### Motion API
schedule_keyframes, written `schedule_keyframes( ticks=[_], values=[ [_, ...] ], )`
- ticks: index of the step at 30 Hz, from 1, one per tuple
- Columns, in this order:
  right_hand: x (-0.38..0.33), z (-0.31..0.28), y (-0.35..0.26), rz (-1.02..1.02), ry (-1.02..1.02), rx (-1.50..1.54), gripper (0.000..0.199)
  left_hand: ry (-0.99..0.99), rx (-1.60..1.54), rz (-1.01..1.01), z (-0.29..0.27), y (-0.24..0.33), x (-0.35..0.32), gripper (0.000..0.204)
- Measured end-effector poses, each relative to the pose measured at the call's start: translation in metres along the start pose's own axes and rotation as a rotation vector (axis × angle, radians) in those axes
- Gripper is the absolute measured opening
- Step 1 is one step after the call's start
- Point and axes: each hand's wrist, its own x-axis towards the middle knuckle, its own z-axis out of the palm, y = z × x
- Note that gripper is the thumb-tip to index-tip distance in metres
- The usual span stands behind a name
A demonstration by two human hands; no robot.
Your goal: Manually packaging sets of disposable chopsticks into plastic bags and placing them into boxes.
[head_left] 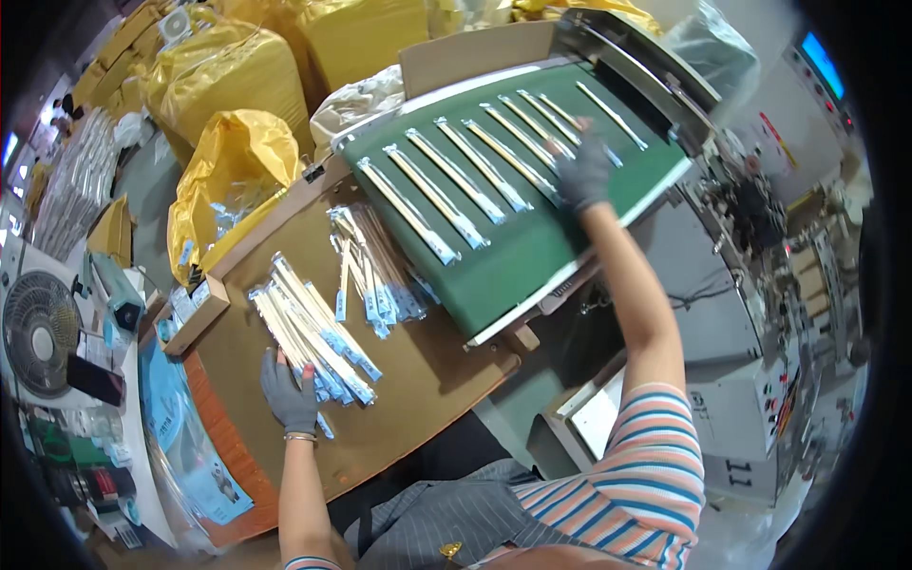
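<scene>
My right hand [584,173], in a grey glove with bare fingertips, reaches over the green conveyor belt [418,294]. Its fingers are spread just above or on the wrapped chopsticks [513,142] at the belt's right part; the exact contact is hard to make out. Several such clear sleeves with pale sticks and blue ends lie slanted in a spaced row. My left hand [288,397], gloved alike, rests with fingers apart against the lower left side of a loose pile of wrapped chopsticks [313,332] on the brown table [418,380]. A second bunch of wrapped chopsticks [370,271] lies farther back.
A yellow bag [237,157] hangs open beyond the table's far left edge, with wrapped pieces inside. A small cardboard box [197,313] and a fan [41,328] stand left. Blue printed film [190,432] lies at the table's left. Machinery [760,209] stands right of the belt.
</scene>
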Motion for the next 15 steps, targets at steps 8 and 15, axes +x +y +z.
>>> schedule_keyframes(
  ticks=[8,15],
  values=[
    [0.057,0.023,0.113,0.435,-0.586,-0.201,0.076,-0.031,0.064,0.004,-0.011,0.001,0.000,0.059],
    [-0.034,0.021,-0.082,0.230,-0.727,0.773,0.030,-0.011,0.061,-0.002,-0.006,0.004,0.002,0.056]
  ],
)
